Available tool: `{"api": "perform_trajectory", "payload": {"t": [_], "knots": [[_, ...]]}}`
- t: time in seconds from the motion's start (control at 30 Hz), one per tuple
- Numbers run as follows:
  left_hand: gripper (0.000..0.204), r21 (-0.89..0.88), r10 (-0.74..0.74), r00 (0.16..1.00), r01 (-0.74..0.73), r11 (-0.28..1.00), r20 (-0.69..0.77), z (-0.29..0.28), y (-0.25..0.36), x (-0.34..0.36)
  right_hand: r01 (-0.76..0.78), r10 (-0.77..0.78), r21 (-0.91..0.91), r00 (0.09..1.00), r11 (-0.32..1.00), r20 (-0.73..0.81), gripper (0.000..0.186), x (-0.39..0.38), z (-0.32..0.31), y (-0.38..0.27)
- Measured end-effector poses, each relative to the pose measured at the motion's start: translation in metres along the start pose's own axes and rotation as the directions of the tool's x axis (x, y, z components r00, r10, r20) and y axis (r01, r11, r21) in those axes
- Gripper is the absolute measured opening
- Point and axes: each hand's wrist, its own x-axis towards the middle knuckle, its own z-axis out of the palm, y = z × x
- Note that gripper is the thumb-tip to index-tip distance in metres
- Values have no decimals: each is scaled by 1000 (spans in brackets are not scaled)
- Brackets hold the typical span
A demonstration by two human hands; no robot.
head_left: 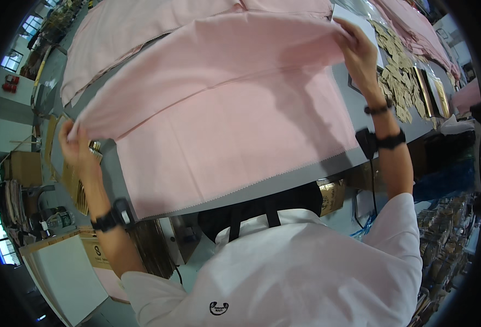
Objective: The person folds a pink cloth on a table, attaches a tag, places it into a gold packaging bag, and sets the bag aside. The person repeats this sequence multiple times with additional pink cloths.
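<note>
A large pink cloth (pixel 235 147) lies on the grey table, its near edge finely stitched and close to the table's front. Its far part is raised and folded over toward me, stretched between my two hands. At the left, my left hand (pixel 78 146) pinches one corner of this lifted part. My right hand (pixel 359 52) grips the opposite corner at the upper right, fingers closed round the fabric. The raised edge sags between them and casts a shadow on the layer below. Black bands sit on both wrists.
More pink fabric (pixel 137 32) lies behind, across the table (pixel 235 191). At the right are a heap of small tan paper tags (pixel 398 71), a clear plastic bag and another pink pile (pixel 415 27). A cardboard box (pixel 25 169) and a plastic bottle (pixel 60 219) stand at the left.
</note>
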Motion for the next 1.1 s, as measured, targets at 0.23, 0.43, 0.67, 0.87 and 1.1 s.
{"api": "perform_trajectory", "payload": {"t": [0.23, 0.43, 0.67, 0.87, 1.1], "knots": [[29, 106, -216, 831, 189, 976, 513, -105, 45, -139, -218, 200, -41, 783, 975, 589, 14, -127, -99, -34], [31, 650, -104, 949, -121, 751, 297, -56, 41, -158, -317, 413, -265, 721, 911, 556, 21, -135, -92, -37], [58, 676, -106, 755, -503, 538, 647, 22, 26, -150, 398, -7, -574, 826, 715, 564, 49, -133, 12, -2], [54, 663, -115, 796, -404, 631, 594, 17, 18, -146, 153, 192, -439, 739, 886, 645, 39, -86, -5, 17], [38, 720, -92, 924, -224, 656, 372, -7, 21, -170, -99, 308, -773, 943, 626, 128, 46, -3, -55, 112]]}}
